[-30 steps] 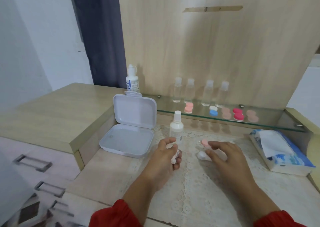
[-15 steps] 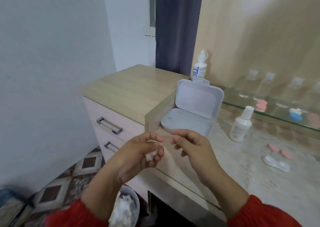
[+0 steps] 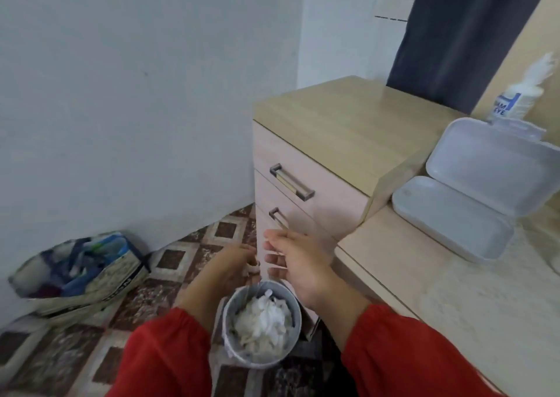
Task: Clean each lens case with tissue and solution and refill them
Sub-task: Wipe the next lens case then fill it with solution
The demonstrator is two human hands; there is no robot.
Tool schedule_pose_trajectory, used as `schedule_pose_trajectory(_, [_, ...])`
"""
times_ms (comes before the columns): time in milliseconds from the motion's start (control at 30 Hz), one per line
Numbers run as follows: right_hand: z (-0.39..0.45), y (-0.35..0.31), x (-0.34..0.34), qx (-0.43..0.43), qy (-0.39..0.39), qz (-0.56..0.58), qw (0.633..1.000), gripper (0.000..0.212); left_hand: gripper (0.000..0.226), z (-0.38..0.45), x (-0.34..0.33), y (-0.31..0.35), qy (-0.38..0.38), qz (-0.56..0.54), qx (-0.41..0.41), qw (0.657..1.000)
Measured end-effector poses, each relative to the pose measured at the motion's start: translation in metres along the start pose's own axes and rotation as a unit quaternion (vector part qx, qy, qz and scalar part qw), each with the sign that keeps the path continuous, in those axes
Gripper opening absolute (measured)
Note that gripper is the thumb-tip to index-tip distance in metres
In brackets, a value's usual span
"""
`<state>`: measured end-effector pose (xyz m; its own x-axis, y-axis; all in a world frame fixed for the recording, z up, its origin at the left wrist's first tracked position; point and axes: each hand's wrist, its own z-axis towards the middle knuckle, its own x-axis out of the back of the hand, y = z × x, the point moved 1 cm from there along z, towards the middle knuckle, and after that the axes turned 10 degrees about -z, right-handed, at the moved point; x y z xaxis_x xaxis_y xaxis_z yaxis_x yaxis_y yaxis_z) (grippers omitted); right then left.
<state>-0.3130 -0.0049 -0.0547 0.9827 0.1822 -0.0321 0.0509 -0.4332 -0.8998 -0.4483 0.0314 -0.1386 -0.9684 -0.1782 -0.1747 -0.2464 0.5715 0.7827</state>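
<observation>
Crumpled white tissue wad (image 3: pixel 252 268): small, blurred, pinched in the left hand's (image 3: pixel 231 263) curled grip, above the floor, just beyond the far rim of the round grey waste bin (image 3: pixel 291 302). Bin heaped with crumpled white tissue.

Right hand (image 3: pixel 298 262): released, fingers spread, holding nothing, just beside the wad and apart from it, before the drawer fronts.

Open white hinged plastic box (image 3: pixel 463 196): on the beige surface, near its left edge.

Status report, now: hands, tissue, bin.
Left hand holds a used tissue wad above the floor, just beyond the bin. Right hand open, fingers spread, empty. Bin nearly full of tissues. Nothing blocks the drop.
</observation>
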Motion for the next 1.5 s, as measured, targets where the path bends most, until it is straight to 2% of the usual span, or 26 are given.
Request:
schedule_pose_trajectory(100, [0.023, 0.023, -0.005, -0.070, 0.052, -0.043, 0.995, 0.021, 0.024, 0.012, 0.002, -0.019, 0.053, 0.020, 0.032, 0.998])
schedule_pose_trajectory(167, [0.032, 0.036, -0.005, -0.093, 0.074, -0.054, 0.991, 0.022, 0.019, 0.016, 0.003, -0.027, 0.060, 0.034, 0.046, 0.997])
schedule_pose_trajectory(333, [0.039, 0.048, 0.002, -0.150, 0.098, -0.060, 0.982, 0.013, 0.010, 0.013, -0.004, -0.031, 0.061, 0.037, 0.044, 0.996])
schedule_pose_trajectory(467, [0.039, 0.047, 0.006, -0.161, 0.101, -0.055, 0.980, 0.014, 0.007, 0.016, -0.006, -0.029, 0.084, 0.065, 0.036, 0.994])
schedule_pose_trajectory(533, [0.037, 0.045, 0.008, -0.153, 0.096, -0.045, 0.983, 0.015, 0.006, 0.018, -0.009, -0.027, 0.073, 0.081, 0.031, 0.994])
schedule_pose_trajectory(700, [0.026, 0.027, 0.013, -0.125, 0.088, 0.005, 0.988, 0.012, 0.023, 0.013, -0.020, -0.012, 0.030, 0.092, -0.001, 0.995])
schedule_pose_trajectory(833, [0.003, 0.005, 0.018, -0.092, 0.047, 0.066, 0.993, 0.017, 0.028, -0.007, -0.036, 0.012, -0.007, 0.092, -0.042, 0.995])
schedule_pose_trajectory(933, [-0.018, -0.013, 0.019, -0.061, 0.001, 0.135, 0.989, 0.020, 0.019, -0.028, -0.050, 0.029, -0.031, 0.084, -0.091, 0.992])
schedule_pose_trajectory(1033, [-0.028, -0.023, 0.028, -0.011, 0.003, 0.147, 0.989, 0.024, 0.013, -0.054, -0.063, 0.045, -0.048, 0.064, -0.138, 0.987])
schedule_pose_trajectory(1200, [-0.049, -0.036, 0.059, 0.030, -0.006, 0.174, 0.984, 0.030, 0.015, -0.093, -0.094, 0.066, -0.129, 0.057, -0.181, 0.973])
schedule_pose_trajectory(1333, [-0.070, -0.039, 0.097, 0.084, 0.004, 0.161, 0.983, 0.022, 0.018, -0.111, -0.132, 0.071, -0.177, 0.089, -0.200, 0.960])
schedule_pose_trajectory(1500, [-0.100, -0.035, 0.153, 0.132, 0.079, 0.148, 0.977, 0.018, 0.015, -0.120, -0.194, 0.063, -0.238, 0.150, -0.201, 0.938])
